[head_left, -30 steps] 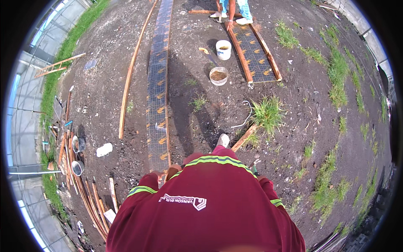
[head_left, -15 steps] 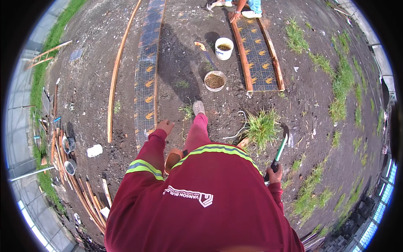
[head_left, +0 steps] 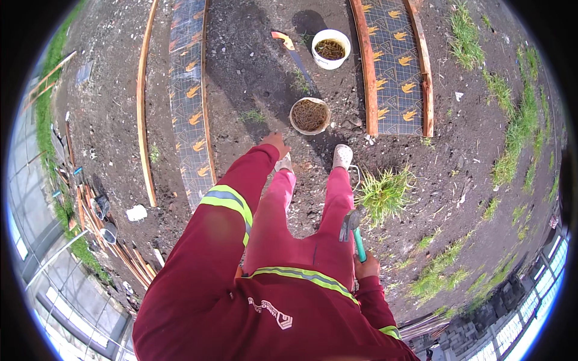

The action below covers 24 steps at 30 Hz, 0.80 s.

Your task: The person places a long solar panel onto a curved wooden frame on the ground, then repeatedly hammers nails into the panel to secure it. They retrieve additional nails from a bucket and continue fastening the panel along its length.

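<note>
My right hand (head_left: 366,266) grips the green handle of a claw hammer (head_left: 350,226), its metal head raised beside my right thigh. My left hand (head_left: 276,143) reaches forward past my left shoe with nothing in it, its fingers partly apart. Just ahead and to its right stands a round white tub (head_left: 310,116) filled with thin brown pieces that look like nails. Behind that tub is a white bucket (head_left: 330,49) holding more of the same. A handsaw (head_left: 293,55) with an orange handle lies on the soil beside the two containers. My left hand is apart from the tub.
Long forms of patterned dark board (head_left: 397,78) edged with timber lie at the right, and another board (head_left: 191,102) runs along the left beside a wooden strip (head_left: 144,108). A grass clump (head_left: 385,194) grows near my right foot. Timber lengths (head_left: 123,249) are piled at the left.
I have stepped forward, so the containers and forms are closer. My left hand has stretched toward the nearer tub. The hammer has swung inward to my thigh. The co-worker has left the view.
</note>
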Tool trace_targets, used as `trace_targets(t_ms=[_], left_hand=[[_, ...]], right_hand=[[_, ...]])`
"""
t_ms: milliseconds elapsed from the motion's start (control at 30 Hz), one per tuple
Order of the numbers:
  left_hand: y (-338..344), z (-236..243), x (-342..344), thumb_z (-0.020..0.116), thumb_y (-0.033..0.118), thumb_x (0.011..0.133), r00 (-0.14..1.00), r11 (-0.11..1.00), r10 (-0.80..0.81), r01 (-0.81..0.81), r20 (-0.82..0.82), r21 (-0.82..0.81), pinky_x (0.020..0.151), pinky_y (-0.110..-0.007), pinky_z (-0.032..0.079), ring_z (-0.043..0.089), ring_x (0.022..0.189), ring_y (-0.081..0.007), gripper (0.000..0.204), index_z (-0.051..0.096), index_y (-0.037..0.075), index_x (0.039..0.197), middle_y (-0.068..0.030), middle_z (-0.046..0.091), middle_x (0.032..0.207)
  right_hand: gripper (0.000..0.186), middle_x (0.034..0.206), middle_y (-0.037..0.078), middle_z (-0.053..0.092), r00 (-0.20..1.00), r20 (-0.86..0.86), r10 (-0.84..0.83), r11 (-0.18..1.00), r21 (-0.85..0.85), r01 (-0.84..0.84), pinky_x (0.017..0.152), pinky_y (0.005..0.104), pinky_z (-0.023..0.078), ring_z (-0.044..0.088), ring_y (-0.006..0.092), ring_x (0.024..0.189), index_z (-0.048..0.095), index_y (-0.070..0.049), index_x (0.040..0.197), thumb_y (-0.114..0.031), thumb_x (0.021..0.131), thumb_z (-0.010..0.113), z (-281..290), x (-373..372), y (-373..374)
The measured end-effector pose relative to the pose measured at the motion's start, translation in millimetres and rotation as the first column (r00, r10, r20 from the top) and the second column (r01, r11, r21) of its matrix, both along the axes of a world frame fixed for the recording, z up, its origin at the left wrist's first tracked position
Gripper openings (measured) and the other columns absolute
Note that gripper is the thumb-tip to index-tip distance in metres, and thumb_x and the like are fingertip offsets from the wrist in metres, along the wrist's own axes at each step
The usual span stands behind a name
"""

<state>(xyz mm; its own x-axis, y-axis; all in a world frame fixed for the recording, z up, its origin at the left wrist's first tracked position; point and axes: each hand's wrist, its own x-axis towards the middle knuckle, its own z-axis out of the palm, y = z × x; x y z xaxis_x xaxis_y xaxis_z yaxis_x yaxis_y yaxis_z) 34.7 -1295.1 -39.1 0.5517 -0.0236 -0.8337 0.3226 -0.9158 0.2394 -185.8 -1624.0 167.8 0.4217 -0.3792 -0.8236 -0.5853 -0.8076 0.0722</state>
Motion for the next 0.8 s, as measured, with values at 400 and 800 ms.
trace_targets(t_ms=[400,800], left_hand=[[-87,-252,76,0.06,0.033,0.077,0.988,0.983,0.134,-0.142,0.071,0.119,0.101,-0.04,0.03,0.033,0.122,-0.0359,0.072,0.025,-0.001,0.131,-0.0224,0.03,0.133],[-113,-316,48,0.057,0.027,0.076,0.937,0.903,0.116,-0.238,0.331,0.359,0.091,-0.045,0.037,0.039,0.112,-0.0359,0.063,0.033,0.005,0.129,-0.0177,0.037,0.122]], right_hand=[[0.023,0.062,0.02,0.053,0.994,-0.106,-0.039,0.999,0.017,0.041,0.053,0.0455,0.04,0.053,0.0394,0.058,0.049,-0.002,0.067,-0.019,0.071,0.064,-32,42,-55],[0.026,0.055,0.021,0.047,0.994,-0.11,-0.003,0.997,0.079,0.012,0.048,0.0487,0.036,0.049,0.0439,0.054,0.045,-0.001,0.064,-0.024,0.065,0.056,-30,35,-98]])
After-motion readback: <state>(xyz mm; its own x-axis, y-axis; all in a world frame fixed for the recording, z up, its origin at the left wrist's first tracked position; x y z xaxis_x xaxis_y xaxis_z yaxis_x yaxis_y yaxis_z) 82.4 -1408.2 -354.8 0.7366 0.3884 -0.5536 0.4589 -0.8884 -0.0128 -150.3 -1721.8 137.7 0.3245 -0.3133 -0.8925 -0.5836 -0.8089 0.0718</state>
